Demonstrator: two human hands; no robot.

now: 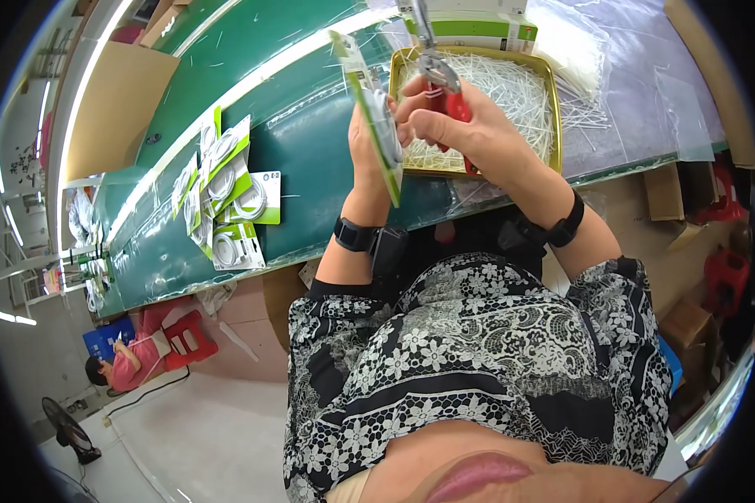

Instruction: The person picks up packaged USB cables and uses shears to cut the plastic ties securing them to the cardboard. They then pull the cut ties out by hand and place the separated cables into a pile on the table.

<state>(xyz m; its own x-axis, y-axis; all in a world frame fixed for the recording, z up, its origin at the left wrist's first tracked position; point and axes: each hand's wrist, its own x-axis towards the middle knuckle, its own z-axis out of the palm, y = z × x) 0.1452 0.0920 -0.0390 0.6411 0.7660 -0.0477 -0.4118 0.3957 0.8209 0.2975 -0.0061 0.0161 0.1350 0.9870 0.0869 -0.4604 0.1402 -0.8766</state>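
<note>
My left hand [364,147] holds up a green-and-white backing card [351,69] with a coiled white cable [382,126] on it, seen nearly edge-on. In my right hand [482,126] is a pair of red-handled pliers [434,69], gripped by the handles with the metal jaws pointing away from me. The fingertips of my right hand are close to the card; whether they touch it I cannot tell. Beneath the right hand lies a yellow-rimmed tray [555,109] full of thin white plastic strips [512,88].
To the left, a pile of carded white cables [222,189] lies on the green tabletop [298,180]. Behind the tray are a white-and-green box [478,32] and a bag of white strips [572,52]. A cardboard box [113,109] stands far left; a seated person [136,362] is beyond the table.
</note>
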